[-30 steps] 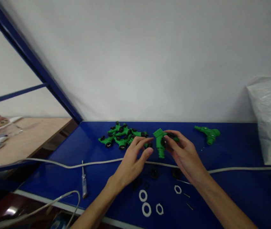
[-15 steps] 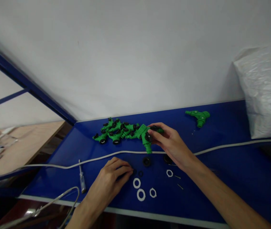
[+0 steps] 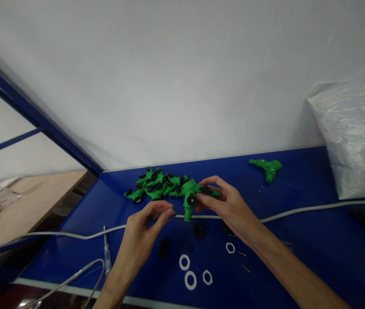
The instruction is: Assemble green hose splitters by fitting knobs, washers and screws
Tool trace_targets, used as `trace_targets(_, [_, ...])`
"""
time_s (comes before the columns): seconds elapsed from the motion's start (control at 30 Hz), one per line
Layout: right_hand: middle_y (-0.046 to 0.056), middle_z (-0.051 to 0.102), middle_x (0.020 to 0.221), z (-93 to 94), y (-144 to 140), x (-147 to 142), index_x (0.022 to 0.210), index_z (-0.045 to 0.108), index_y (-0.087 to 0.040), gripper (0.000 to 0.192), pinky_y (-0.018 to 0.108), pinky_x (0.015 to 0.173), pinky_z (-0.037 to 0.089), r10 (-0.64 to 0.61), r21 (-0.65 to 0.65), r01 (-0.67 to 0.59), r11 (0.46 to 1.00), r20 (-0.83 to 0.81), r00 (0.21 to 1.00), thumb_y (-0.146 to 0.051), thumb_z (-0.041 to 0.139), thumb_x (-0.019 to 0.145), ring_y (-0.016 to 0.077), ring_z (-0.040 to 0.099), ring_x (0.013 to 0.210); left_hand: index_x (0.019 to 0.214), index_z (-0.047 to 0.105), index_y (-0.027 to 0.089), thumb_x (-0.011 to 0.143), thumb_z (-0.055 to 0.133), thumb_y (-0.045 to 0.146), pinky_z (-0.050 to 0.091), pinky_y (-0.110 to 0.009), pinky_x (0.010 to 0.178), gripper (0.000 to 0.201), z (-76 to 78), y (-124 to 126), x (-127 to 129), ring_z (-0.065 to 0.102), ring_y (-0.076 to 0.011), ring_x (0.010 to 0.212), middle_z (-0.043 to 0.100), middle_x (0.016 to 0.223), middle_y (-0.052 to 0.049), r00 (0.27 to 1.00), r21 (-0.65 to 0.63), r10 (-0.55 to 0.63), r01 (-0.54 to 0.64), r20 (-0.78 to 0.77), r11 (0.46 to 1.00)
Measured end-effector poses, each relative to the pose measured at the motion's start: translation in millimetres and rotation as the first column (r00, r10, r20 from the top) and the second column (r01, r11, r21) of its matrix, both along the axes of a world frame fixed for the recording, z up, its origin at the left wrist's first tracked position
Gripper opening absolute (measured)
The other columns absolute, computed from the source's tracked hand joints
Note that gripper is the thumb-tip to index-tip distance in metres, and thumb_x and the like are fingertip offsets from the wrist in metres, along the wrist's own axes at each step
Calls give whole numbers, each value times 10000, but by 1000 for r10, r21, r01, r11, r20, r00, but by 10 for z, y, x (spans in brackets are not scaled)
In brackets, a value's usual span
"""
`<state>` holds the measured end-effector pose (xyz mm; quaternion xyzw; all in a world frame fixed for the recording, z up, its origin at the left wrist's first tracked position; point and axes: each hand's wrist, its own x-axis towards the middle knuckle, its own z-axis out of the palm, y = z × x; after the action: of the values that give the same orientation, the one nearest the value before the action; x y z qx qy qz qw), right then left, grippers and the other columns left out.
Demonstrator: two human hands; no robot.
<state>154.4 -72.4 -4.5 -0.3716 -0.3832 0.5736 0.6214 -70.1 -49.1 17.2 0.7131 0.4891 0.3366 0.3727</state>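
Green fitting (image 3: 191, 195), stem down, right hand (image 3: 230, 206)

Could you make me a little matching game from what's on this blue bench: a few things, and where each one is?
Things:
1. green fitting
2. white rings
3. screwdriver
4. white sack

Places:
A. far right, against the wall
B. near the front edge, left of the hands
C. held in the right hand
D. flat on the bench, near the front edge

Pairs: 1-C, 2-D, 3-B, 4-A
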Motion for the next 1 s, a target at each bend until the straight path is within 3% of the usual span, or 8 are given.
trace_targets(0.1, [0,763,813,-8,20,0,889,578,-229,319,341,720,576,-51,-26,50,998,-54,997,-348,843,756,173,729,675,992,775,228,813,763,383,561,-233,803,237,165,146,244,736,-188,885,791,935,-17,976,-100,-39,62,214,993])
trace_targets(0.2, [-10,761,791,4,48,7,884,533,-244,393,380,736,580,-143,-50,138,989,-139,980,-354,871,714,181,725,646,943,801,217,769,805,353,555,-242,826,221,219,299,411,731,-195,895,793,931,-28,941,-125,-56,103,332,987])
trace_targets(0.4, [-11,723,818,48,61,28,1262,563,-278,600,358,625,558,-182,-46,176,983,-261,948,-357,841,736,197,685,677,848,796,210,757,826,377,513,-189,750,193,-45,507,563,666,-134,804,752,848,-5,871,-115,-39,108,489,987])
trace_targets(0.53, [3,709,833,14,90,43,1084,668,-236,397,319,561,516,-232,-119,205,971,-287,929,-457,797,782,165,630,627,860,788,179,726,841,420,514,-221,702,280,-201,541,636,645,-143,719,724,768,-17,839,-160,-14,119,543,980])
trace_targets(0.67, [7,726,821,-18,120,18,1027,639,-252,358,344,643,538,-271,-126,245,961,-273,923,-436,814,775,191,666,692,868,777,162,731,842,398,532,-250,734,281,-217,541,636,660,-157,719,729,748,-24,840,-204,37,88,541,975])
trace_targets(0.73, [15,735,828,-30,116,-12,1000,615,-256,348,380,685,553,-261,-110,241,964,-253,931,-439,811,778,219,692,726,852,767,160,735,841,385,545,-258,756,263,-208,542,620,674,-164,756,743,803,-33,834,-198,42,81,551,977])
trace_targets(0.87, [29,751,893,-56,66,-73,932,584,-255,305,415,803,561,-171,-69,162,984,-156,973,-440,793,806,241,724,831,859,739,168,784,801,392,563,-250,752,244,-186,540,601,697,-184,890,746,1125,-77,798,-158,33,79,602,984])
trace_targets(1.0, [28,754,986,-83,5,-104,1054,543,-281,396,439,893,545,-86,-76,76,994,-139,987,-396,820,796,236,737,894,894,698,173,825,770,375,559,-234,709,225,-166,537,601,701,-145,774,773,1070,-71,764,-166,22,112,644,980])
